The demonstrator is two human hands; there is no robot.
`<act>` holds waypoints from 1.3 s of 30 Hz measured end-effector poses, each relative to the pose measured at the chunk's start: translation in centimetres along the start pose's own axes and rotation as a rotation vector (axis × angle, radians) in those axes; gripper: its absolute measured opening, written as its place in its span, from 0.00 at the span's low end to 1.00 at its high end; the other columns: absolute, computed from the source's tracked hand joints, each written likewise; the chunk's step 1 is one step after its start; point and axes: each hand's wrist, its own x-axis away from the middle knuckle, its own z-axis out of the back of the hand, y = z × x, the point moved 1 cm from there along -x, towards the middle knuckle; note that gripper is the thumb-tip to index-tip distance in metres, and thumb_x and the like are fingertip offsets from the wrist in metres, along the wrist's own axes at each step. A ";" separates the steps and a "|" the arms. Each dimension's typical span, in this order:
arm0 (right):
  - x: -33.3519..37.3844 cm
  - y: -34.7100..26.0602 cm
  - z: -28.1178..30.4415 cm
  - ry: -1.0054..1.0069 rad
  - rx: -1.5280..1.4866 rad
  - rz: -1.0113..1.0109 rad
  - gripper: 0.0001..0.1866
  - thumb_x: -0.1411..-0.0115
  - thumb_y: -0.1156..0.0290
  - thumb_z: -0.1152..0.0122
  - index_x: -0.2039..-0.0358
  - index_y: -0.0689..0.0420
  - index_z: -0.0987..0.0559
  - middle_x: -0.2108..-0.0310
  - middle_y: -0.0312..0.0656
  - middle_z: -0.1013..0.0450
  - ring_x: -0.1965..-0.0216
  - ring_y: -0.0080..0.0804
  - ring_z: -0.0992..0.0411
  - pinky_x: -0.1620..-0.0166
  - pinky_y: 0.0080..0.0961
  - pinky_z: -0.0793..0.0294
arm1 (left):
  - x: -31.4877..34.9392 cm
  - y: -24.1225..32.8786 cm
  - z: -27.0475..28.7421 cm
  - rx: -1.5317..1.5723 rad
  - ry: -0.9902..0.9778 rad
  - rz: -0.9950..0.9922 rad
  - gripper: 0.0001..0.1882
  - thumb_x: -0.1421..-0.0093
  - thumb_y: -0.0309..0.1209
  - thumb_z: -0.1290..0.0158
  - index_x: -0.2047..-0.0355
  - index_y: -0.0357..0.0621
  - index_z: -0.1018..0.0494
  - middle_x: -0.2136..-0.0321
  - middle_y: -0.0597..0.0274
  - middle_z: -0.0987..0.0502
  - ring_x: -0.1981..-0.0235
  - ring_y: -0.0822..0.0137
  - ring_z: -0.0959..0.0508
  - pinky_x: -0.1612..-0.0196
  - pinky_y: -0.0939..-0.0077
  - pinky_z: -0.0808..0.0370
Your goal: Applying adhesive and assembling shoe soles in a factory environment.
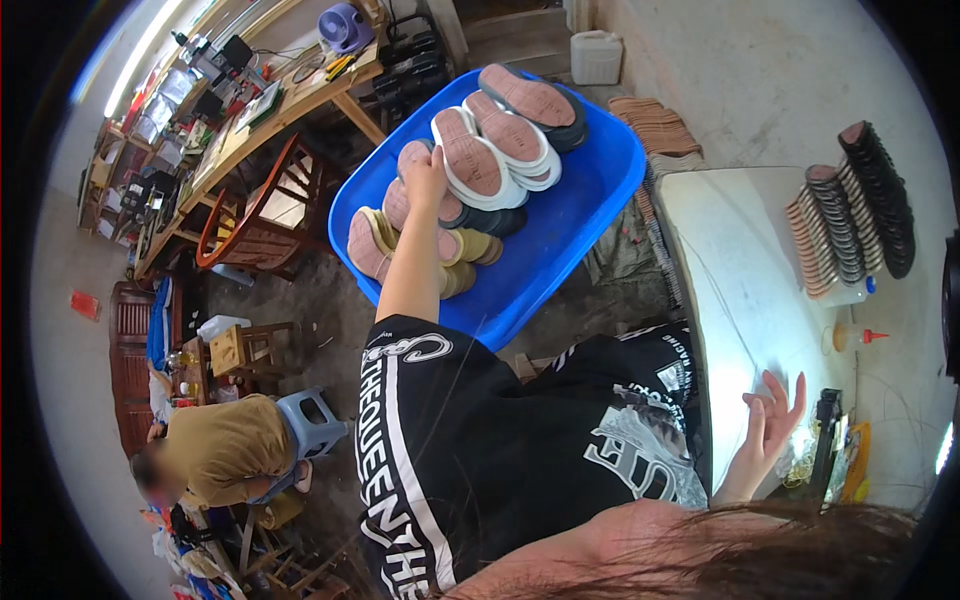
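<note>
My left hand [425,172] clamped on shoe sole [412,160] in blue tub [590,200]; right hand [775,415] spread, empty, near white table [730,270]. I'd lift straight, avoid toppling stacked soles [505,130].

One blue tub [590,200] holding about eight shoe soles [470,160]; three stacked rows of soles [850,215] on one worktop [740,300].
</note>
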 end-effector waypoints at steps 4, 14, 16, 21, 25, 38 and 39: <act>-0.3 -0.6 0.1 0.078 0.070 -0.034 0.33 0.39 0.78 0.50 0.35 0.58 0.49 0.51 0.49 0.31 0.64 0.25 0.30 0.53 0.23 0.33 | -0.4 -1.3 4.2 -0.388 0.121 0.252 0.29 0.41 0.57 0.56 0.56 0.46 0.23 0.48 0.45 0.30 0.46 0.45 0.31 0.46 0.48 0.37; -0.8 1.8 -0.1 0.111 -0.170 -0.207 0.28 0.38 0.76 0.52 0.37 0.57 0.43 0.52 0.46 0.30 0.64 0.22 0.32 0.55 0.22 0.32 | -2.9 -15.4 7.3 -0.053 -0.164 0.317 0.29 0.41 0.46 0.58 0.55 0.30 0.27 0.54 0.37 0.26 0.50 0.48 0.26 0.49 0.61 0.32; -1.0 1.2 -0.7 0.083 -0.087 -0.184 0.28 0.38 0.77 0.51 0.37 0.57 0.43 0.53 0.46 0.29 0.65 0.22 0.32 0.56 0.21 0.32 | -3.4 -13.9 7.1 -0.106 -0.294 0.383 0.29 0.40 0.47 0.57 0.54 0.32 0.27 0.56 0.41 0.24 0.53 0.51 0.25 0.51 0.62 0.31; -1.4 0.8 -2.4 0.054 -0.097 -0.213 0.28 0.38 0.77 0.51 0.38 0.58 0.41 0.55 0.46 0.28 0.64 0.22 0.31 0.57 0.21 0.31 | -5.8 -13.0 8.3 -0.365 -0.365 0.273 0.28 0.40 0.49 0.54 0.54 0.35 0.26 0.58 0.46 0.23 0.56 0.59 0.23 0.53 0.64 0.30; -1.6 0.1 -2.0 0.136 0.031 -0.192 0.27 0.39 0.76 0.50 0.38 0.59 0.40 0.55 0.46 0.28 0.63 0.23 0.31 0.57 0.21 0.31 | -4.7 -9.1 1.0 0.151 -0.469 0.665 0.31 0.38 0.54 0.60 0.50 0.41 0.28 0.51 0.48 0.27 0.54 0.57 0.25 0.51 0.60 0.30; -2.5 -0.2 -2.3 -0.066 -0.090 -0.279 0.27 0.41 0.76 0.51 0.40 0.63 0.39 0.56 0.46 0.29 0.65 0.24 0.31 0.55 0.21 0.32 | -5.5 -13.7 7.8 0.086 -0.652 0.716 0.29 0.38 0.55 0.58 0.46 0.48 0.32 0.47 0.55 0.30 0.50 0.58 0.28 0.50 0.56 0.32; -2.7 -1.0 -1.1 -0.071 -0.029 -0.124 0.27 0.42 0.76 0.52 0.41 0.65 0.39 0.56 0.48 0.29 0.65 0.25 0.31 0.56 0.22 0.32 | -5.3 -13.6 8.2 0.099 -0.661 0.716 0.29 0.38 0.55 0.57 0.46 0.48 0.33 0.47 0.56 0.31 0.50 0.58 0.28 0.50 0.56 0.32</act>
